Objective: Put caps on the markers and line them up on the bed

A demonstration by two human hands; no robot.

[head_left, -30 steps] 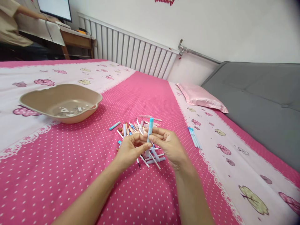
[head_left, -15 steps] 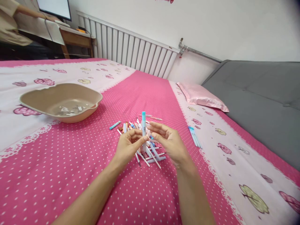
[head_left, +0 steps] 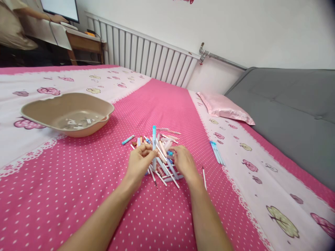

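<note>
My left hand [head_left: 141,162] pinches a pen with a light-blue top [head_left: 154,134] and holds it upright over the near side of the pile. Beneath and around it lies a heap of loose pen parts [head_left: 162,167]: thin white refills with dark tips, pale barrels and several blue bits. At the heap's right side is my right hand [head_left: 184,160], its fingers curled in beside a small blue piece [head_left: 170,153]. What those fingertips grip is hidden. A single white refill [head_left: 204,177] lies to the right of that hand.
On the left a beige plastic basin [head_left: 91,130] holds small white pieces. Several light-blue pens [head_left: 217,153] lie together on the right. A short blue tube [head_left: 128,139] rests left of the heap. Farther back are a pink pillow [head_left: 225,108] and a person's arm [head_left: 39,14] at a desk.
My right hand has come down from beside the pen to the heap, its fingers curling in. The pen in my left hand has shifted slightly left.
</note>
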